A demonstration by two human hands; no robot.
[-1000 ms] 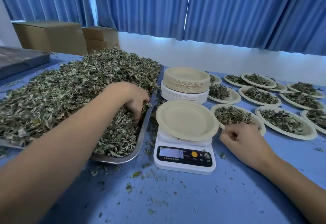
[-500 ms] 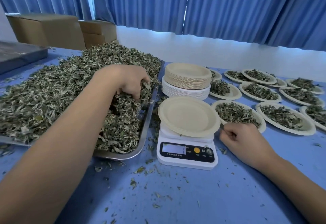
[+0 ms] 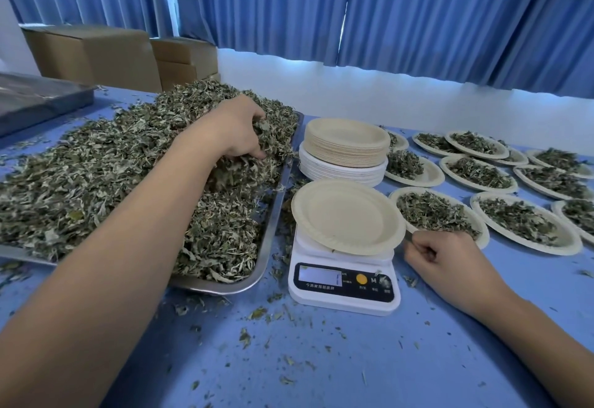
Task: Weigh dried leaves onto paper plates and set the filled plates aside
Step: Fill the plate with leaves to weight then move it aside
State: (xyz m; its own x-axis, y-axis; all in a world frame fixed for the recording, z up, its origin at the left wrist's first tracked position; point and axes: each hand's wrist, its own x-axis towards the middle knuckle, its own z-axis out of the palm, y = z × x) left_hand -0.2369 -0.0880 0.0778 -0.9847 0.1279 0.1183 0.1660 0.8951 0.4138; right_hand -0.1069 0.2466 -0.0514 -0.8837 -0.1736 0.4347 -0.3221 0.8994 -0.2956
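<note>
A big heap of dried leaves (image 3: 96,176) fills a metal tray (image 3: 273,214) on the left. My left hand (image 3: 238,131) is raised above the heap's right side, its fingers curled round a handful of leaves. An empty paper plate (image 3: 347,214) sits on a white kitchen scale (image 3: 344,282) right of the tray. My right hand (image 3: 440,259) rests on the table beside the scale, fingers curled, holding nothing that I can see. Several filled plates (image 3: 437,211) lie to the right.
A stack of empty paper plates (image 3: 344,147) stands behind the scale. Cardboard boxes (image 3: 93,54) and a second metal tray (image 3: 38,99) are at the back left. Loose leaf bits litter the blue table (image 3: 321,359). Blue curtains hang behind.
My left hand has come up out of the heap with a handful of leaves and risen higher. My right hand has stayed by the scale.
</note>
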